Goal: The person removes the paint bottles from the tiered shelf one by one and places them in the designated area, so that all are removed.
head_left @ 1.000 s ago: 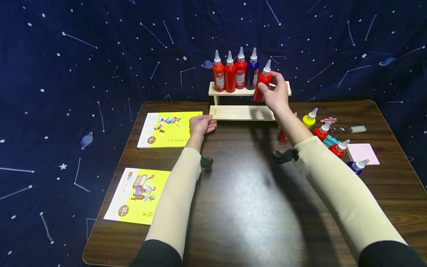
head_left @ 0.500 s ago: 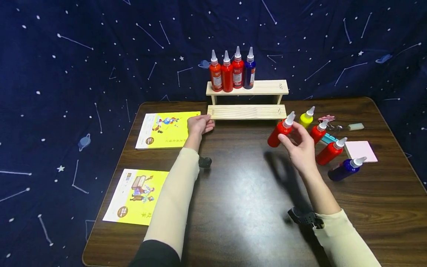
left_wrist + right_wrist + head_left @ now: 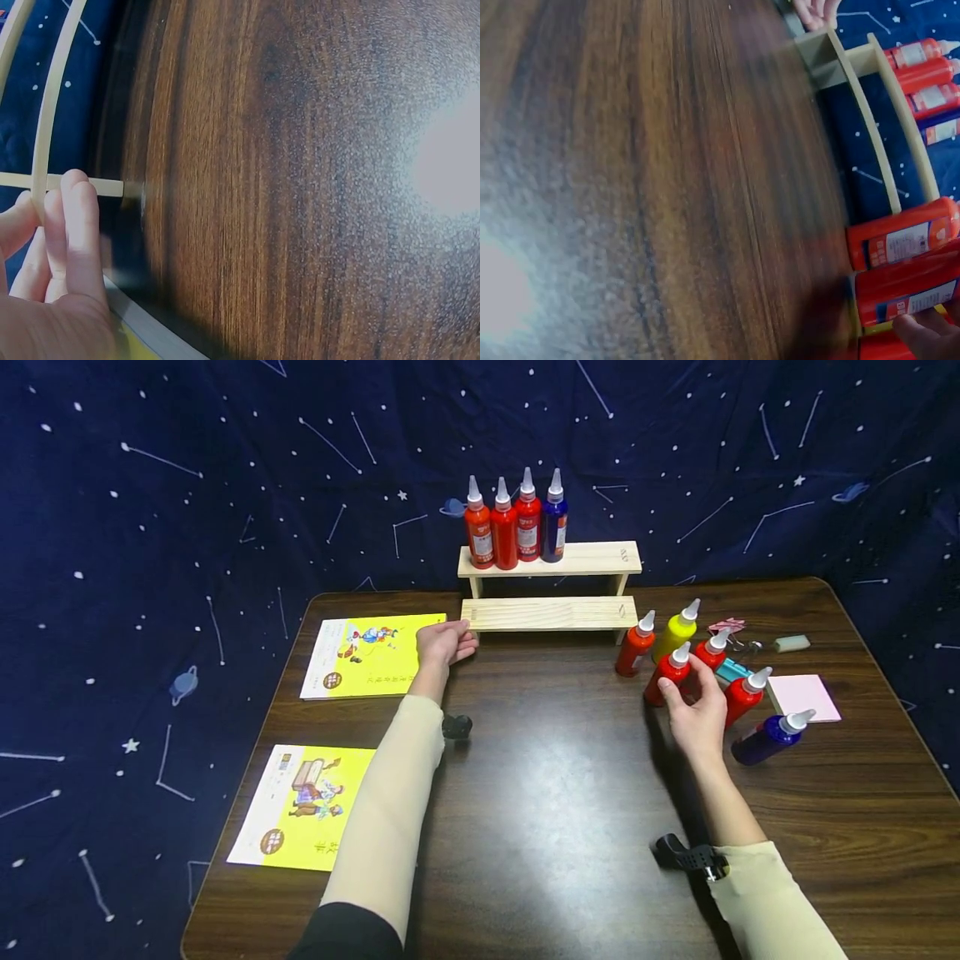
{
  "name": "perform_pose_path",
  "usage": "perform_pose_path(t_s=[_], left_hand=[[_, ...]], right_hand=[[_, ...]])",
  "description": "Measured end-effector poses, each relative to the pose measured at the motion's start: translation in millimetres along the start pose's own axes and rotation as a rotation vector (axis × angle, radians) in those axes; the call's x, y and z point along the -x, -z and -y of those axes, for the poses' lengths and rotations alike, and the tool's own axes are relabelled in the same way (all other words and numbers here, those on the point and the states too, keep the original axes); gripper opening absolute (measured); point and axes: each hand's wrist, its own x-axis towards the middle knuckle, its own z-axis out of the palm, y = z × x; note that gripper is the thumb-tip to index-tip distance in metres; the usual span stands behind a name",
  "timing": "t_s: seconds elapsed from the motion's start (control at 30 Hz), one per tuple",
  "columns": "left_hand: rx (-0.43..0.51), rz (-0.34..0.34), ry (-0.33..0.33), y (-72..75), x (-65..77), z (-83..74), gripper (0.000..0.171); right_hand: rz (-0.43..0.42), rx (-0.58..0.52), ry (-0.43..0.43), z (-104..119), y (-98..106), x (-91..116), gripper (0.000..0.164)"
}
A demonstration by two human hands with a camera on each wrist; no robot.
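Starry cloth (image 3: 300, 510) backed the rack (image 3: 555, 614), the left hand (image 3: 444, 645) pinching its left end; front-right of it, the right hand (image 3: 701, 714) pinched a bottle (image 3: 667, 672), likely squeezable, best held mid-body.

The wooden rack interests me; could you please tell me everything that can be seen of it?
The rack looks like pale wood with visible grain: a lower tier in front, an upper tier behind, on supports. It stands upright at the far edge of the table. Three reddish bottles and a dark blue bottle stand toward the left of the upper tier. The left hand pinches the lower tier's left end.
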Motion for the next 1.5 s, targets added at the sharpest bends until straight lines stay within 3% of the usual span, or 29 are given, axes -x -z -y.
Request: perform_pose_path(t_s=[0.43,0.67,0.8,0.93,1.13,1.27,1.5], left_hand=[[0.011,-0.002,0.015,1.5,0.6,-0.5,0.029],[0.011,-0.001,0.008,2.1,1.2,-2.4,0.029],[0.012,0.005,0.01,2.3,1.9,-2.0,0.028],[0.021,0.005,0.003,2.5,2.1,-1.0,0.027],[0.018,0.007,-0.016,2.1,0.6,0.6,0.028],[0.021,0.01,-0.022,1.6,-0.3,0.5,0.028],[0.019,0.014,-0.014,-0.5,1.2,-0.5,0.029]], right_hand=[[0.006,0.028,0.015,-4,-4,-3,0.05],[0.09,0.067,-0.009,7,4,-5,0.058],[0.083,0.043,0.015,20,10,-4,0.059],[0.02,-0.019,0.105,40,15,-6,0.055],[-0.071,-0.109,0.245,95,17,-5,0.048],[-0.027,-0.14,0.312,121,8,-13,0.048],[0.109,-0.018,0.369,127,-36,-56,0.055]])
